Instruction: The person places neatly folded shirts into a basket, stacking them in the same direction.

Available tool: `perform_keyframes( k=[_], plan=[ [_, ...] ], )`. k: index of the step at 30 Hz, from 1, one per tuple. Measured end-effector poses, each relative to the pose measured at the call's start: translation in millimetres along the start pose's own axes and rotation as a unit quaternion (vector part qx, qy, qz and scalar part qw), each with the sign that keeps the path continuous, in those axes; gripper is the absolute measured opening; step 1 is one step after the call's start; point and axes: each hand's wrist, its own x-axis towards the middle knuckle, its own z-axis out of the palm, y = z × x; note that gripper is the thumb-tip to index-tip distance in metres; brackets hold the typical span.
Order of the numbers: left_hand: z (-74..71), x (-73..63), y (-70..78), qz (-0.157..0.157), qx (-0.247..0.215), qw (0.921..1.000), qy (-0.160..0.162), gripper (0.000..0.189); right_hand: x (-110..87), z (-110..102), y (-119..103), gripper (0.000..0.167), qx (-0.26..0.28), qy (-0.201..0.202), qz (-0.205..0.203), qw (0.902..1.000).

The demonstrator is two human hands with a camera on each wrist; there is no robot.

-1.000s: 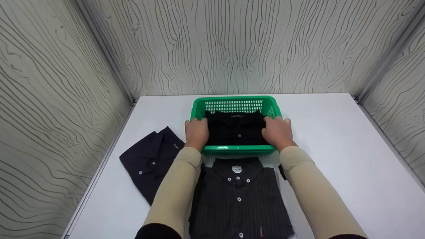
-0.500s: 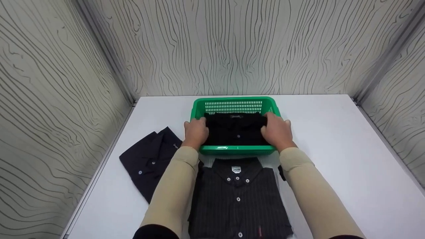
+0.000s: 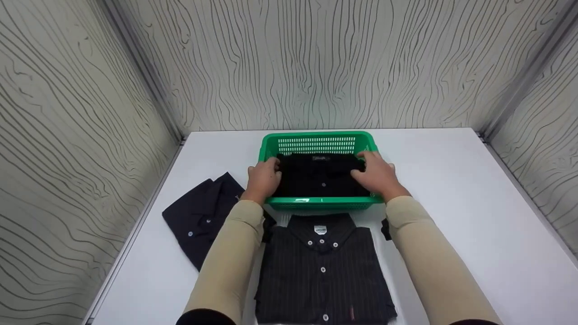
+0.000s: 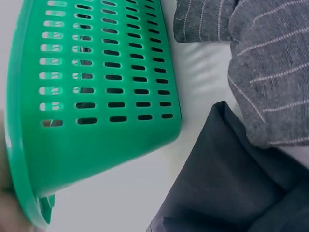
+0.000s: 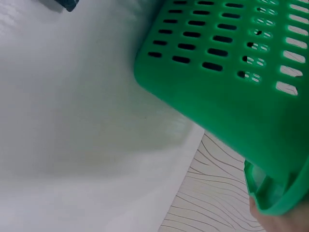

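Over the two short ends of a green basket (image 3: pixel 334 201), the left hand (image 3: pixel 263 178) and right hand (image 3: pixel 378 176) rest with thumbs apart from fingers, seemingly gripping nothing. Between the fingers, flat inside the basket, lies a folded black shirt (image 3: pixel 314 178), its sides close to them; whether they touch is unclear. It looks light, soft and floppy, hard to damage but apt to unfold, so both side edges seem the best hold. Nearer, on the white tabletop (image 3: pixel 456 189), lies a dark striped shirt (image 3: pixel 311 280); to its left, a navy garment (image 3: pixel 198 210).
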Motion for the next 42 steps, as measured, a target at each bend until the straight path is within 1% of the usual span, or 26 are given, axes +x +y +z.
perform_keyframes(
  k=[6,9,11,15,18,20,22,25,30,32,34,36,38,40,42],
  plan=[
    [-2.2,-6.6,-6.7,-0.005,-0.066,0.9977,-0.016,0.036,-5.3,-6,7,0.059,0.053,-0.027,-0.011,0.9982],
    [-2.9,-11.6,-9.1,-0.002,-0.090,0.9957,-0.023,0.039,-10.1,-8,9,0.057,0.070,-0.033,-0.022,0.9967],
    [-3.3,-15.1,-10.4,0.004,-0.098,0.9949,-0.025,0.042,-14.7,-9,10,0.056,0.078,-0.031,-0.030,0.9960],
    [-6.0,-24.4,-11.3,0.021,-0.103,0.9943,-0.020,0.043,-27.6,-12,10,0.051,0.087,-0.011,-0.043,0.9952],
    [-8.5,-35.0,-11.2,0.037,-0.108,0.9934,-0.008,0.039,-40.6,-15,10,0.047,0.104,0.003,-0.044,0.9936],
    [-9.9,-44.3,-10.7,0.053,-0.118,0.9916,0.005,0.036,-50.9,-17,9,0.044,0.119,0.007,-0.045,0.9918],
    [-10.7,-54.0,-9.5,0.063,-0.126,0.9897,0.025,0.032,-61.4,-19,7,0.040,0.129,0.007,-0.042,0.9907],
    [-13.4,-69.8,-6.3,0.066,-0.124,0.9884,0.058,0.028,-77.7,-22,5,0.033,0.130,0.007,-0.041,0.9907],
    [-19.8,-95.6,-4.3,0.059,-0.103,0.9867,0.111,0.019,-107.3,-16,5,0.019,0.105,0.011,-0.060,0.9927],
    [-21.6,-104.4,-6.5,0.051,-0.095,0.9862,0.125,0.014,-118.2,-12,6,0.016,0.094,-0.001,-0.069,0.9932],
    [-23.0,-112.6,-8.9,0.032,-0.089,0.9873,0.128,0.010,-126.7,-9,8,0.015,0.081,-0.023,-0.075,0.9937],
    [-23.3,-120.2,-11.8,0.011,-0.082,0.9891,0.122,0.010,-132.2,-7,12,0.017,0.069,-0.051,-0.074,0.9935],
    [-22.4,-127.4,-14.3,-0.011,-0.071,0.9919,0.105,0.015,-135.1,-4,16,0.020,0.053,-0.075,-0.067,0.9936],
    [-20.0,-134.4,-16.6,-0.028,-0.058,0.9947,0.080,0.022,-136.9,-1,22,0.023,0.032,-0.098,-0.053,0.9933],
    [-16.1,-140.4,-18.8,-0.045,-0.041,0.9969,0.049,0.029,-138.3,4,28,0.025,0.011,-0.122,-0.039,0.9917]
  ],
)
